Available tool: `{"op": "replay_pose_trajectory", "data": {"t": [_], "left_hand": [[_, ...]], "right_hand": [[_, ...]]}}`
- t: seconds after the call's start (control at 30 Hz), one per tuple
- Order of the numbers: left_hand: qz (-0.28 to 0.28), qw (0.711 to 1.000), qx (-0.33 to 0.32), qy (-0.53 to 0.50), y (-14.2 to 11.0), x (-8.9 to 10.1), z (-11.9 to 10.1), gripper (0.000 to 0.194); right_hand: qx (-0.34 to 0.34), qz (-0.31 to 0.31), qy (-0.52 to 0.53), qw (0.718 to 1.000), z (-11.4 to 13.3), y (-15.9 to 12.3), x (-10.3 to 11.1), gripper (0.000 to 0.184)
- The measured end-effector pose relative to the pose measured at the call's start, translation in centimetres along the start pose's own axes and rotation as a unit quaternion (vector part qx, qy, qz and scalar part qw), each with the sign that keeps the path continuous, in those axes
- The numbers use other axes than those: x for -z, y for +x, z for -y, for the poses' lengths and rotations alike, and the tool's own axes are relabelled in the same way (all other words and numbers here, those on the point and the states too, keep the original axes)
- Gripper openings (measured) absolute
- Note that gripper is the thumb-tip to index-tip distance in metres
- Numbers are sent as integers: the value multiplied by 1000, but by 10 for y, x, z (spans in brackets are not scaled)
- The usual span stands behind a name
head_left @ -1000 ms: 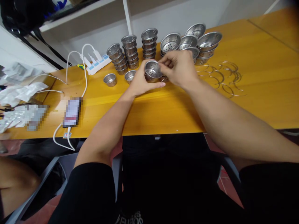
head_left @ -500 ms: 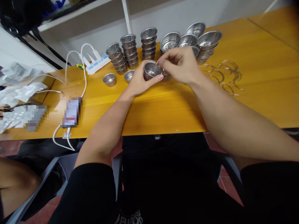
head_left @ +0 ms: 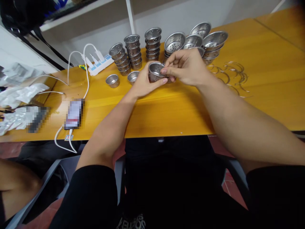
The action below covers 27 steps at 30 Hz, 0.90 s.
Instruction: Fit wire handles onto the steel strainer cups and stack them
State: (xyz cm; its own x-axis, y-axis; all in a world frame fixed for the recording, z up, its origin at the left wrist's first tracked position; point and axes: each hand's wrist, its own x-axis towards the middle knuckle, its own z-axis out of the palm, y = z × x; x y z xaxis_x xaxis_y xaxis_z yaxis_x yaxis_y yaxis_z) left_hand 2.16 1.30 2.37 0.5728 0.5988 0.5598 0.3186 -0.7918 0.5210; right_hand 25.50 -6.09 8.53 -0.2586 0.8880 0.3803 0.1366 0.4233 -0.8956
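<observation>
My left hand (head_left: pixel 143 83) is wrapped round a small perforated steel cup (head_left: pixel 154 72) held just above the yellow table (head_left: pixel 166 108). My right hand (head_left: pixel 186 67) is closed in a pinch at the cup's rim, gripping something thin that I cannot make out. Behind my hands stand stacks of small perforated cups (head_left: pixel 133 51) and stacked wider strainer bowls (head_left: pixel 213 41). Two single cups (head_left: pixel 112 80) lie to the left of my hands. Thin wire rings (head_left: pixel 232 74) are scattered on the table to the right.
A white power strip (head_left: pixel 97 65) with cables lies at the back left. A phone (head_left: pixel 73 114) on a cable rests near the front edge. Crumpled plastic bags (head_left: pixel 19 95) lie at the far left. Another person's knee (head_left: pixel 16 187) shows lower left.
Both hands have stayed together on the cup. The cup has tilted upright, so its inside shows less, and my right fingers have dropped lower onto its rim.
</observation>
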Motion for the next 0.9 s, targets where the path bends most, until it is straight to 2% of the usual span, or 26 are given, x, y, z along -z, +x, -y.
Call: {"op": "replay_pose_trajectory", "data": {"t": [0.27,0.4,0.5,0.6,0.8,0.9], "left_hand": [[-19,1000,-5,5,0,0,-2,102],[-30,1000,0,5,0,0,3,102],[-48,999,3,7,2,1,10,100],[-49,999,8,12,2,3,14,102],[-59,998,-7,21,3,5,13,100],[-63,998,-12,22,4,4,11,98]], "right_hand": [[-5,-6,-20,1000,3,-1,-5,64],[42,-23,-20,999,0,0,-6,66],[100,-55,-80,990,3,-2,0,49],[135,-41,-182,973,10,-6,8,25],[167,-5,-203,965,20,-11,10,16],[140,1,-209,968,20,-11,6,10]]}}
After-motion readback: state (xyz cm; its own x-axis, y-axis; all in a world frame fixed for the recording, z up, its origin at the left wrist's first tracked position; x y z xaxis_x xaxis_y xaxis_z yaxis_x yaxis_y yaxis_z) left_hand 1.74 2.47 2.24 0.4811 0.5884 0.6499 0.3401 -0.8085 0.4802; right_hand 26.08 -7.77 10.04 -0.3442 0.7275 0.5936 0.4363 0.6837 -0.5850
